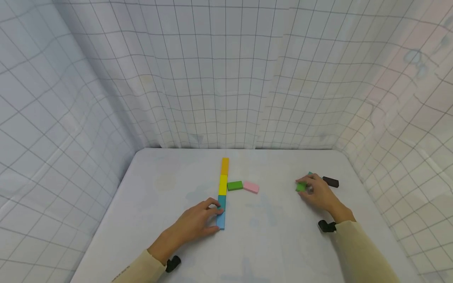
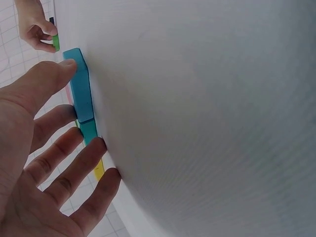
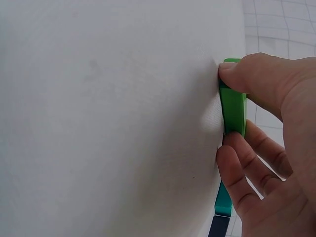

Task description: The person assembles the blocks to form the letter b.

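Observation:
A straight row of flat blocks runs away from me: a light blue block [image 1: 220, 221], a teal block [image 1: 222, 201], a yellow block [image 1: 223, 184] and an orange block [image 1: 225, 166]. My left hand [image 1: 194, 221] holds the light blue block, thumb at its near end and fingertips around its joint with the teal one. At the right, my right hand [image 1: 318, 193] pinches a green block [image 3: 234, 109] by its ends between thumb and fingers. Behind that hand, a second teal block [image 3: 223, 200] is partly hidden, with a black block [image 1: 330, 181] beside it.
Another green block [image 1: 235, 186] lies against the yellow block's right side, and a pink block [image 1: 251, 187] sits at its right end, slightly turned. The white table [image 1: 276, 251] is enclosed by hanging white cloth [image 1: 226, 78] with a grid pattern.

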`<state>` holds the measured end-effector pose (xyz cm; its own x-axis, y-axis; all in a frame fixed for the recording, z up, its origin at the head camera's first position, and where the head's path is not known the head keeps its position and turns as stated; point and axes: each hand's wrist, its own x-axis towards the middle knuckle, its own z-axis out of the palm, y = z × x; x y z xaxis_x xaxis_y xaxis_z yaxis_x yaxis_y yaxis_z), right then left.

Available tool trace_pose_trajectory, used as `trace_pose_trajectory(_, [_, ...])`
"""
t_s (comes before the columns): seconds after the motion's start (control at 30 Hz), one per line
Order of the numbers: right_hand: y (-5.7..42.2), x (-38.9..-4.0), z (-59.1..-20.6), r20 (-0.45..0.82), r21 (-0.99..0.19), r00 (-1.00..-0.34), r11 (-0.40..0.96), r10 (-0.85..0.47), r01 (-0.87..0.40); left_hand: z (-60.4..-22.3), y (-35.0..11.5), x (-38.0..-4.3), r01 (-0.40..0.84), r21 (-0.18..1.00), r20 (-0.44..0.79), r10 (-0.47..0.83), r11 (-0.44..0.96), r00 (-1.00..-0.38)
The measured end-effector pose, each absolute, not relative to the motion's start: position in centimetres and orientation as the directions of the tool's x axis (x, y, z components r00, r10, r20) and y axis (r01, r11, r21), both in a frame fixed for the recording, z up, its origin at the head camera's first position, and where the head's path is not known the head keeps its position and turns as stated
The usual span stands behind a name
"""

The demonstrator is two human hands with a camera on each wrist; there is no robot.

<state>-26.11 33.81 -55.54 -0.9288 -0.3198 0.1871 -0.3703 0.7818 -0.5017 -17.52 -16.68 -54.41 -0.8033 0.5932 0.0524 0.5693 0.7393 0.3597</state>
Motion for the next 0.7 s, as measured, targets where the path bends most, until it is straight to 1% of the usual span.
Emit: trace_pose_trajectory(0.7, [33.81, -25.98, -55.74, 0.192, -0.503, -0.923, 0.774, -0.332, -0.383, -54.33, -16.56, -17.36, 0.570, 0.361, 0.056, 0.593, 0.738, -0.803])
